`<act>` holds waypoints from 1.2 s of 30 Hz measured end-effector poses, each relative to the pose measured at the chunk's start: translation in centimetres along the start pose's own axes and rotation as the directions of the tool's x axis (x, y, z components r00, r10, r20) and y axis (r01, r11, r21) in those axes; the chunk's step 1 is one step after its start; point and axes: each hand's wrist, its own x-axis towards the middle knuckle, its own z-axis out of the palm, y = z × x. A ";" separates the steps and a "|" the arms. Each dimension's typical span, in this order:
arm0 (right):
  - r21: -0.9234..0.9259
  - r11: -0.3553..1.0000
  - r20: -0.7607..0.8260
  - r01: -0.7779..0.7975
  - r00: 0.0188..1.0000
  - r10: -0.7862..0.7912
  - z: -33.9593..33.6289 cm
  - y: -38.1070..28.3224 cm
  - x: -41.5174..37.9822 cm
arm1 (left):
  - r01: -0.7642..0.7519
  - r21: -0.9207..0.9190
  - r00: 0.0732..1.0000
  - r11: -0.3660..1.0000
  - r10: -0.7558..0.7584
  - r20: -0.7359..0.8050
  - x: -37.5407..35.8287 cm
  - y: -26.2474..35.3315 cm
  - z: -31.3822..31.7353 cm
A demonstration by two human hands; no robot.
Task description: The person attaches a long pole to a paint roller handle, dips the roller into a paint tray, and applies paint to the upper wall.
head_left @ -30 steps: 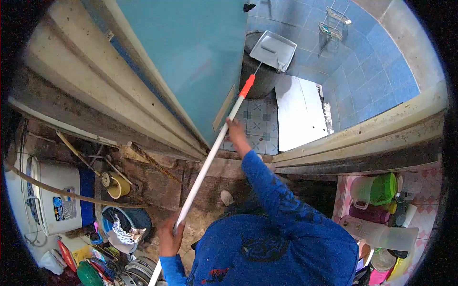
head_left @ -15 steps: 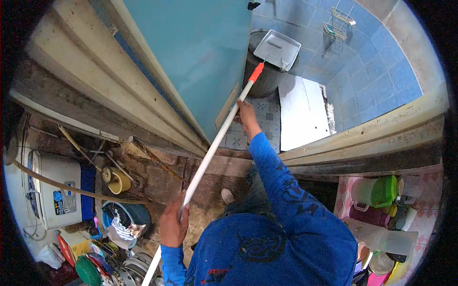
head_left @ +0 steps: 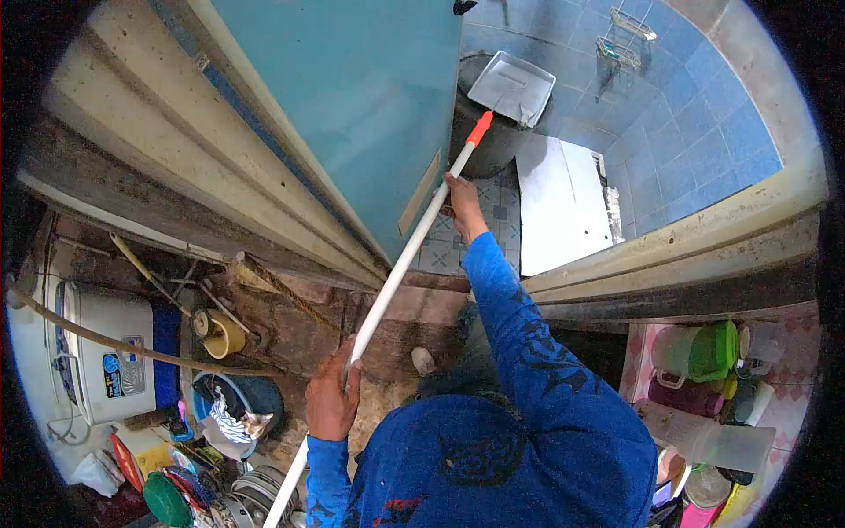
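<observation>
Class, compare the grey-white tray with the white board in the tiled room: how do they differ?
The tray is smaller; the board is larger.
The tray has a raised rim; the board looks flat, with small dark spots near its lower edge.
The tray sits on top of a dark drum; the board is lower, beside the drum.
Both are pale and roughly four-sided.

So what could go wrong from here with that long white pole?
The shallow white tray rests on top of a dark round drum, so a hard push from the long white pole might tip it. The pole also runs close by the flat light-blue door and could bump it. Its lower end reaches down beside stacked round grey dishes, which a backward swing might knock.
</observation>
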 end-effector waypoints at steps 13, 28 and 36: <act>-0.016 1.000 0.042 -0.018 0.999 0.019 3.2 4.2 -7.1 | 0.052 -0.034 0.999 0.998 -0.051 0.002 -6.2 -4.9 -1.8; -0.091 0.994 0.014 -0.055 0.998 0.056 2.5 5.2 -4.1 | -0.037 -0.115 0.998 0.993 0.031 -0.056 -4.8 -5.5 -0.3; -0.046 0.993 0.086 -0.111 0.990 0.114 3.0 4.0 -6.1 | 0.088 -0.081 0.996 0.993 -0.087 0.016 -5.5 -5.3 -0.8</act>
